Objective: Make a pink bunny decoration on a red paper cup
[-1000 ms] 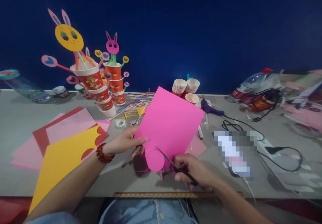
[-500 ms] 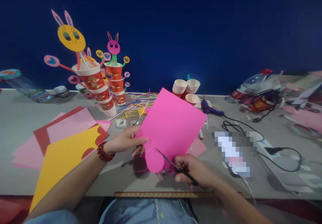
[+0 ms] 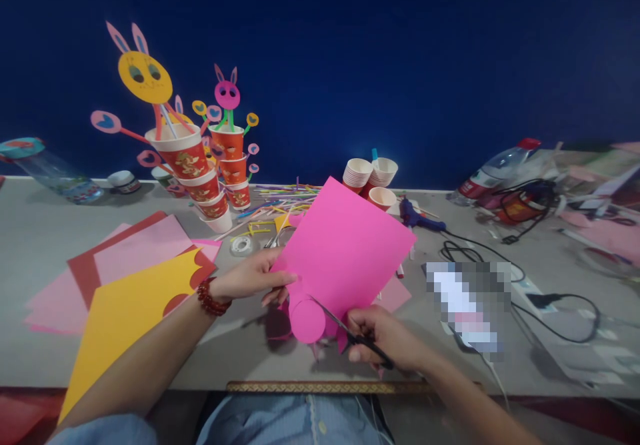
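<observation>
A bright pink sheet of paper [image 3: 350,245] is held tilted above the front of the table, and my left hand [image 3: 263,277] pinches its lower left edge, thumb on top. At the sheet's lower corner hangs a round, partly cut disc [image 3: 307,321], with a drawn or cut curve along its upper edge. My right hand [image 3: 383,338] is wrapped round the handles of black-handled scissors [image 3: 367,346]. Their blades point up and left, lying at the paper just above the disc. Pink scraps lie beneath, partly hidden by the sheet.
Yellow paper [image 3: 120,318] and pink and red sheets lie at left. Behind stand stacked cups [image 3: 185,158] with paper rabbit faces, a tape roll [image 3: 241,245] and loose straws. On the right are a blue glue gun [image 3: 420,218], cables, a blurred-out device [image 3: 467,311] and a bottle [image 3: 495,171].
The pink sheet's upper part has shifted slightly right, and my left hand moved a little right with it. The scissors have barely moved.
</observation>
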The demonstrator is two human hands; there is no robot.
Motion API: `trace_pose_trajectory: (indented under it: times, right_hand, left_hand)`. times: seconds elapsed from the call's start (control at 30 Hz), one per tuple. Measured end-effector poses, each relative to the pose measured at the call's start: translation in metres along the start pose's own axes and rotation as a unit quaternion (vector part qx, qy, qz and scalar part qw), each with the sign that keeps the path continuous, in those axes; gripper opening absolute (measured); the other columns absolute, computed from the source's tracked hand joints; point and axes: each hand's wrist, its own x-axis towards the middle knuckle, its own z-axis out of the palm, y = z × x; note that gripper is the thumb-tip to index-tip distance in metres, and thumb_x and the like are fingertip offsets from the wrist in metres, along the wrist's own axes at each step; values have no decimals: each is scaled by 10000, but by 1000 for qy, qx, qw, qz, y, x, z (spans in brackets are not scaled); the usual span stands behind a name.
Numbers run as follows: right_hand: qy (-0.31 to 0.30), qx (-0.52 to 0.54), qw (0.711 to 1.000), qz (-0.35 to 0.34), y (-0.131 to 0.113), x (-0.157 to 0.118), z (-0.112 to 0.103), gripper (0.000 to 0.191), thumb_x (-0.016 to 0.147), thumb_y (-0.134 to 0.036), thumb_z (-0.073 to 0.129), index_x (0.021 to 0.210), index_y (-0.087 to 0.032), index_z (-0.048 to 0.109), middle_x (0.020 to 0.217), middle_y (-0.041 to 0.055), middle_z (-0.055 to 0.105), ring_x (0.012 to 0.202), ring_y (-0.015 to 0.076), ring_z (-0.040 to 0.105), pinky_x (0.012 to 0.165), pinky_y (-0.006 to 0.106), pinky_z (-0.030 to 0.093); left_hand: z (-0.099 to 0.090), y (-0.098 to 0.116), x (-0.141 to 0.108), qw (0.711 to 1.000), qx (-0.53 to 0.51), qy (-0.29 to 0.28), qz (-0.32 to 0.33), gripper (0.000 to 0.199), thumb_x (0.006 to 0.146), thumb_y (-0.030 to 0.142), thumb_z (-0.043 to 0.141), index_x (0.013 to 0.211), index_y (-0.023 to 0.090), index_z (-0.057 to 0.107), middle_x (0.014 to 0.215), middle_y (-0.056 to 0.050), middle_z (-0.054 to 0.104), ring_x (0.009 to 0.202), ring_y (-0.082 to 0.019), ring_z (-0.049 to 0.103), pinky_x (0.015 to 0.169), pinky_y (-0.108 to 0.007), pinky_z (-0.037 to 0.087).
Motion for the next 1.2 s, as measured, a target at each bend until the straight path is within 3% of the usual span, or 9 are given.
trace_pose_trajectory:
  times: [0.37, 0.5, 0.73, 1.2]
  right_hand:
    - [-11, 26, 999, 25, 8, 2, -1, 567, 606, -534, 835, 648, -208, 374, 470, -135, 341, 351, 46, 423, 292, 127, 329]
    - [-10, 47, 999, 12, 4, 0, 4, 562, 604, -524, 836, 641, -203, 377, 496, -132, 344, 350, 35, 415, 310, 132, 338]
    - [-16, 43, 999, 19, -1, -2, 10, 557, 629, -579, 798, 656, -202, 388, 481, -121, 386, 365, 62, 490, 301, 127, 235]
    - [-8, 51, 999, 11, -9, -5, 17, 589, 618, -659, 760, 644, -203, 389, 475, -122, 363, 363, 55, 445, 344, 153, 268]
  left_hand:
    - [7, -1, 3, 998, 2, 68, -5, 355, 900, 426, 589, 1105, 154, 487, 542, 58, 614, 349, -59, 438, 364, -160, 286]
    - [9, 1, 2, 998, 7, 58, -15, 355, 892, 423, 600, 1097, 152, 498, 510, 68, 586, 345, -54, 396, 369, -163, 266]
    - [9, 5, 2, 999, 15, 46, -6, 355, 898, 415, 588, 1122, 157, 490, 510, 64, 574, 349, -56, 394, 369, -158, 262]
    - [6, 8, 0, 999, 41, 26, 4, 323, 912, 424, 570, 1081, 156, 508, 527, 53, 578, 372, -52, 397, 367, -157, 264]
